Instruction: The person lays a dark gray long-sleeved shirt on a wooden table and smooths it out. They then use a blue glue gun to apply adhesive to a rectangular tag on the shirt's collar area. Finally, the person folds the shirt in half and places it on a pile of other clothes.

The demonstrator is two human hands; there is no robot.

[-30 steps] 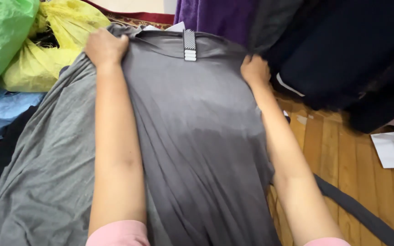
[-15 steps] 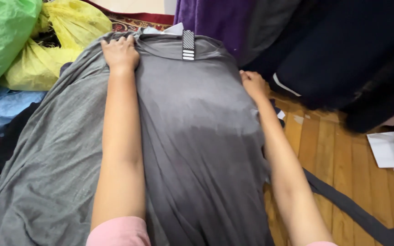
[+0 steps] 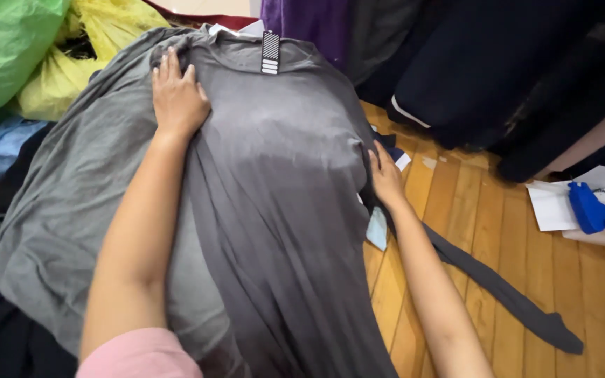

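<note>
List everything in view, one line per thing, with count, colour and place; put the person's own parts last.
grey T-shirt: 1, dark grey, spread over the pile in the centre, under both hands
neck label: 1, black with white stripes, at the shirt's collar
lighter grey garment: 1, grey, under the shirt at left
green plastic bag: 1, green, top left
yellow plastic bag: 1, yellow, beside the green one
purple cloth: 1, purple, top centre
dark garments: several, navy to black, top right
dark strap: 1, dark grey, on the wooden floor
papers: a few, white, right edge
blue object: 1, blue, on the papers
left hand: flat on the shirt near the collar
right hand: at the shirt's right edge
</note>
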